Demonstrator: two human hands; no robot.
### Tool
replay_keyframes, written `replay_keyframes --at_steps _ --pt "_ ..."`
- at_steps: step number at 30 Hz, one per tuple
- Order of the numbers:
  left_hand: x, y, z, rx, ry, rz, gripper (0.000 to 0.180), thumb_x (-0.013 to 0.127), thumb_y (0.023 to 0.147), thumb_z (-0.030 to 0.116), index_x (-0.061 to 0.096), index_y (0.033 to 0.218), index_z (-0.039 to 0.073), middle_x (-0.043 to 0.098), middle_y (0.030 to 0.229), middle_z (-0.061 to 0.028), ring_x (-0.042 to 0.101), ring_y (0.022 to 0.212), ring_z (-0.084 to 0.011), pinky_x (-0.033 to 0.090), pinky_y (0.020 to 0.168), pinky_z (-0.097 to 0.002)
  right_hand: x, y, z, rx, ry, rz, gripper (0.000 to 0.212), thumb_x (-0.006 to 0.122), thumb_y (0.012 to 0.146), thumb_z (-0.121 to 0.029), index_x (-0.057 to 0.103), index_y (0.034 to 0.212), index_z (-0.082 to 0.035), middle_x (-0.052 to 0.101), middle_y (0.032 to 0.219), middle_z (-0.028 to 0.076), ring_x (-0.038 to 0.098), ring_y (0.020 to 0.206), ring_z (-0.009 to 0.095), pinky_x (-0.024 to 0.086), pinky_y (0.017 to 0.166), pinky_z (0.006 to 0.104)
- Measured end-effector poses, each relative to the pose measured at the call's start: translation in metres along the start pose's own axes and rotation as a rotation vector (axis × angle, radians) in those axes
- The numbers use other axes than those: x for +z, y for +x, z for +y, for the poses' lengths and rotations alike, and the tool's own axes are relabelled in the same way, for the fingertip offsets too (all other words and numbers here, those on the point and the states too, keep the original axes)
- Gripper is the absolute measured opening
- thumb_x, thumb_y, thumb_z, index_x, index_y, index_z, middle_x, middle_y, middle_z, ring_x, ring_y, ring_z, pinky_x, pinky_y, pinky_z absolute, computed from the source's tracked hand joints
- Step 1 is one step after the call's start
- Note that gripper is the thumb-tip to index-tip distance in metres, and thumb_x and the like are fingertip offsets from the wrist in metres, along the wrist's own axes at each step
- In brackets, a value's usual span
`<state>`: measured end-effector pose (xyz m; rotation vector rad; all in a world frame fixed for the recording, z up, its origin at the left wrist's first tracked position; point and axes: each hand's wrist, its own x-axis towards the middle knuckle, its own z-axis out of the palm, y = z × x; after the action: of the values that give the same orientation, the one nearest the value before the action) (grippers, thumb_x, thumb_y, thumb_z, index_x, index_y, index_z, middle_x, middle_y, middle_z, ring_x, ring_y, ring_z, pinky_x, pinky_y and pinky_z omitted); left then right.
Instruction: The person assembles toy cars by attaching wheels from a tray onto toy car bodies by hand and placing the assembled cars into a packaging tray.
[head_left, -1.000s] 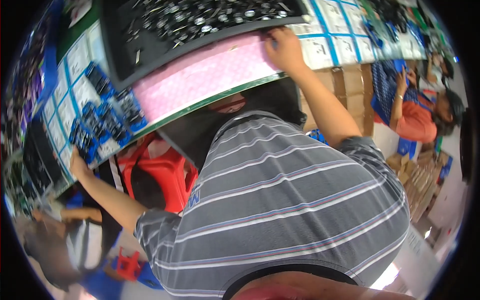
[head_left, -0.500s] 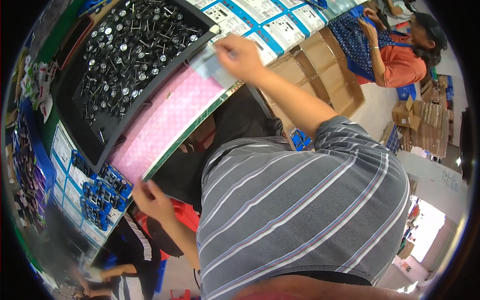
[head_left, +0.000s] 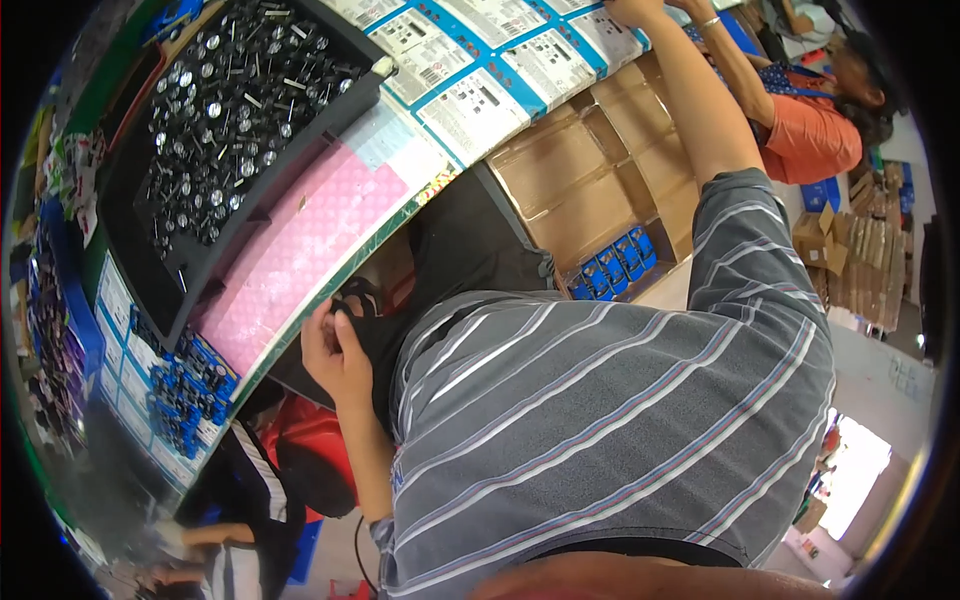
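Beside the bench edge, over my lap, my left hand (head_left: 335,350) hovers with thumb and fingers apart, and I see nothing in it. My right arm stretches far to the upper right. My right hand (head_left: 636,12) is at the top edge of the picture, over the end of the printed card sheets (head_left: 540,62); its fingers are partly cut off. A co-worker's hand (head_left: 697,12) is close to it. In front of me lies a pink mat (head_left: 305,235), and behind it a black tray (head_left: 262,190) holds many small black parts with shiny round ends and metal pins.
Blue and black toy-like pieces (head_left: 188,395) lie at the bench's left end. To my right is a divided cardboard box (head_left: 560,165) with several blue packs (head_left: 612,265) in a corner. Co-workers in orange (head_left: 815,135) and at lower left sit close by. Cartons (head_left: 860,265) stand behind.
My right hand has swung from the tray's corner out to the upper right. My left hand has moved right, away from the bench edge. The blue packs in the box now show fully.
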<state>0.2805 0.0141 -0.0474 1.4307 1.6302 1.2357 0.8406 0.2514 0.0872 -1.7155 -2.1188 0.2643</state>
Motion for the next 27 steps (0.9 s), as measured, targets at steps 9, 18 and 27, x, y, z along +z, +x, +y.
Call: replay_keyframes --at_steps 9,18,27 --pt "0.072 0.036 0.050 -0.087 -0.743 -0.460 0.053 0.065 0.095 0.021 0.042 0.138 0.000 0.059 0.117 -0.0107 0.060 0.081 -0.0129 0.047 0.066 -0.0238 0.103 -0.061 -0.221 -0.081 0.426 0.074 0.055 0.087 0.070 -0.028 0.066 0.112 0.000 0.070 0.096 0.010 0.067 0.083 0.019 0.053 0.073 0.0318" --pt "0.049 0.033 0.040 -0.266 -1.191 -0.361 0.057 0.063 0.093 0.027 0.039 0.142 0.009 0.053 0.132 -0.0122 0.058 0.084 -0.0161 0.043 0.056 -0.0224 0.115 0.048 -0.284 -0.541 0.240 0.210 0.020 0.069 0.072 -0.010 0.071 0.091 -0.002 0.069 0.098 0.020 0.063 0.095 0.038 0.051 0.087 0.0419" --pt "0.026 0.016 0.034 -0.340 -1.141 -0.214 0.059 0.069 0.088 0.018 0.041 0.138 0.005 0.059 0.113 -0.0098 0.059 0.071 -0.0139 0.044 0.053 -0.0239 0.150 0.115 -0.273 -0.464 -0.277 -0.177 0.009 0.071 0.073 -0.013 0.072 0.075 -0.004 0.068 0.080 0.018 0.065 0.078 0.038 0.053 0.073 0.0447"
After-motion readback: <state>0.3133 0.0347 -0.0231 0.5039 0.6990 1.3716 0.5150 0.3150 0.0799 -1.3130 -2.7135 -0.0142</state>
